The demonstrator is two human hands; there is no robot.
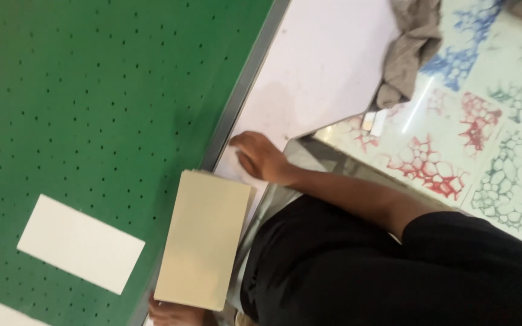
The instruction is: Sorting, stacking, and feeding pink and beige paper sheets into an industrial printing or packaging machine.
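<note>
My left hand point(173, 314) shows only at the bottom edge, gripping the near end of a stack of beige cards point(203, 238). The stack lies across the metal edge point(246, 84) of a green perforated table point(92, 90). My right hand point(261, 157), on a bare forearm below a black sleeve, rests palm down on a white board point(321, 66) just beyond the stack, fingers pointing toward the table edge. It holds nothing.
Two white rectangular sheets point(80, 243) point(10, 316) lie on the green table. A grey cloth point(409, 48) is bunched on the white board's far corner. A patterned tiled floor point(484, 133) lies to the right, and black clothing point(394, 271) fills the lower right.
</note>
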